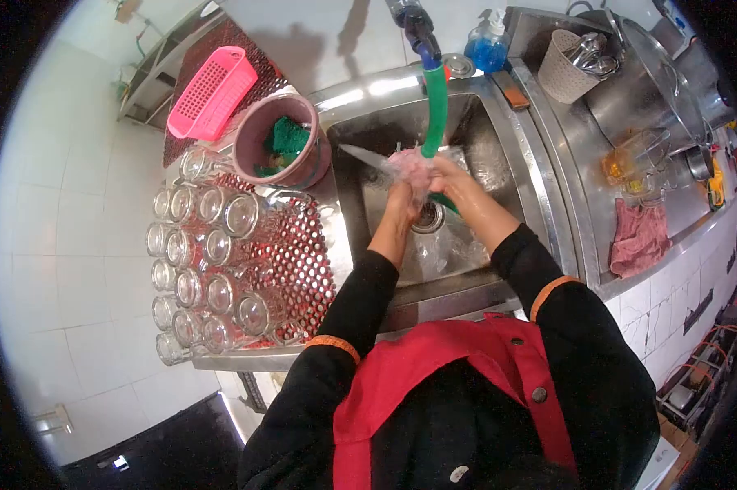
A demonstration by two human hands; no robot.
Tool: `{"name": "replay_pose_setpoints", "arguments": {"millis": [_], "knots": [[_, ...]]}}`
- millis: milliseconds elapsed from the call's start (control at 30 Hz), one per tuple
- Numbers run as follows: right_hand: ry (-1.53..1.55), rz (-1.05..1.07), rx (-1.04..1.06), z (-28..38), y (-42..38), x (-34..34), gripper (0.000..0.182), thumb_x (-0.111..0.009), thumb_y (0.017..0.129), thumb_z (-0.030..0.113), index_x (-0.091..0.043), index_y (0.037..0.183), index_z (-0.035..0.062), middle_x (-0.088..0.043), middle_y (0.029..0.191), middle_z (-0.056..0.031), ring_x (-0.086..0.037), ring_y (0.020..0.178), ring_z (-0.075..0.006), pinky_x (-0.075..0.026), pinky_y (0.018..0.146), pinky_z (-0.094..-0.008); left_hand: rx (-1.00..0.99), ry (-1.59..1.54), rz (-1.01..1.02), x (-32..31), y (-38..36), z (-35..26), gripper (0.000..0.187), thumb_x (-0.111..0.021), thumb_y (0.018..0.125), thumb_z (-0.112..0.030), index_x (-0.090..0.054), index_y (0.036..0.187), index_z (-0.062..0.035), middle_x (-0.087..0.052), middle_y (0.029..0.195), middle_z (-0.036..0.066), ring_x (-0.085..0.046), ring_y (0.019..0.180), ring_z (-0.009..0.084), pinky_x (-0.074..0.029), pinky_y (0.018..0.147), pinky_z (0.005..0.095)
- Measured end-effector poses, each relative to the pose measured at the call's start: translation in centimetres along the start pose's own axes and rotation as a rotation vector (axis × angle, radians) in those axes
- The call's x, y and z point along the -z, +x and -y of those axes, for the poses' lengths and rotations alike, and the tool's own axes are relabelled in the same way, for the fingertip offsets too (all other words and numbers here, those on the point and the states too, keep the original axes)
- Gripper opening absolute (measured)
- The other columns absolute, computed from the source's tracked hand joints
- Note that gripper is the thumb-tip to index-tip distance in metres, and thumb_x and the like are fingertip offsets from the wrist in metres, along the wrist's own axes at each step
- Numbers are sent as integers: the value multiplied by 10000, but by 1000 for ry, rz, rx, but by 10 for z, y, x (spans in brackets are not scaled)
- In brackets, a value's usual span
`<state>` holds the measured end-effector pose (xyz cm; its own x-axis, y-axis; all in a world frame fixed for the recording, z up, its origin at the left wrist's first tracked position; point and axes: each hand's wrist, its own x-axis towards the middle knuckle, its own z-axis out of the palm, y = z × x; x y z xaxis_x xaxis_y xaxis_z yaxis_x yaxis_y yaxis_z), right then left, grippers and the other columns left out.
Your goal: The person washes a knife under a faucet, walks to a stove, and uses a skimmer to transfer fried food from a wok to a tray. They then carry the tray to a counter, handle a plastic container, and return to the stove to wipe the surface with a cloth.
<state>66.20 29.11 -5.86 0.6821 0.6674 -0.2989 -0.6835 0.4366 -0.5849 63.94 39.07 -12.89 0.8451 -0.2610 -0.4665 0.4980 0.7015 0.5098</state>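
Note:
Under the green hose (436, 114), my two hands meet over the sink (368, 269). My right hand (447, 175) is closed on a wet pink cloth (411, 166). The cloth is wrapped around the blade of a knife (367, 157), whose tip points to the far left. My left hand (401, 204) is closed just below the cloth, apparently around the knife. A green piece, which looks like its handle, shows below my right wrist. Cloth and spray partly hide the fingers of both hands. Water splashes around them, above the drain (428, 219).
Several upturned glass mugs (242, 215) stand left on a perforated red mat (303, 261). Behind them are a bucket (246, 147) with green scrubbers and a pink basket (213, 94). At right are a utensil holder (563, 69), blue soap bottle (489, 53) and another pink cloth (638, 237).

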Motion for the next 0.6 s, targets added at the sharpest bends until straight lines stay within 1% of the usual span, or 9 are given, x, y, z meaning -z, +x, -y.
{"name": "replay_pose_setpoints", "arguments": {"millis": [67,100,167,233,300,367,400,533,600], "knots": [[-480,-279,-154,16,-19,-20,173,-541,744,276,-553,823,123,-541,683,8,-465,541,-54,-361,420,-208,0,-7,26,-55,-52,-26,271,-493,759,-100,-413,1015,-65,-532,861,99,-532,671,210,-447,592,347],[-478,-280,-167,26,-27,-19,173,-541,744,276,-553,823,123,-541,683,8,-465,541,-54,-361,420,-208,4,-15,17,-52,-48,-24,271,-493,759,-100,-413,1015,-65,-532,861,99,-532,671,210,-447,592,347],[-1102,-84,-333,51,-39,-10,252,-609,685,228,-541,865,66,-531,644,19,-438,481,-56,-345,397,-196,-64,220,199,-37,-17,-21,194,-454,769,-90,-468,952,-27,-545,822,93,-524,657,201,-421,534,328],[-1696,-4,-404,83,-47,-11,172,-559,694,199,-549,827,91,-528,627,18,-459,523,-61,-368,430,-211,-11,269,101,-20,8,-16,238,-477,788,-122,-464,1001,-17,-543,851,119,-546,736,231,-449,635,327],[-1845,86,278,118,-63,-4,144,-514,706,151,-540,824,72,-509,608,6,-466,545,-70,-371,450,-209,-43,362,69,-39,-6,-22,252,-519,764,-126,-477,988,-17,-554,817,108,-552,700,231,-450,617,343],[-1605,-425,428,150,-85,-61,106,-476,752,123,-512,796,34,-533,632,-31,-505,587,-87,-396,486,-239,-27,472,56,-59,-26,-33,247,-521,761,-119,-474,980,-13,-556,815,107,-554,714,239,-455,611,360],[-1525,-457,938,162,-84,-61,196,-503,754,212,-497,811,24,-542,645,-59,-526,594,-129,-408,500,-273,-18,585,46,-61,-33,-36,243,-523,758,-112,-471,972,-9,-558,814,105,-557,727,247,-459,605,377],[-1374,-495,1111,154,-129,-192,112,-569,653,132,-595,713,41,-558,741,-136,-556,635,-213,-426,541,-305,112,650,-19,-54,-46,-38,211,-504,743,-42,-450,941,6,-550,817,120,-562,771,267,-471,608,460],[-1891,-285,1348,153,-132,-200,136,-607,649,135,-574,710,18,-539,651,-124,-523,568,-191,-414,530,-275,116,589,-55,-43,-52,-29,198,-498,744,-31,-447,931,11,-544,820,126,-563,761,271,-477,601,453]]}}
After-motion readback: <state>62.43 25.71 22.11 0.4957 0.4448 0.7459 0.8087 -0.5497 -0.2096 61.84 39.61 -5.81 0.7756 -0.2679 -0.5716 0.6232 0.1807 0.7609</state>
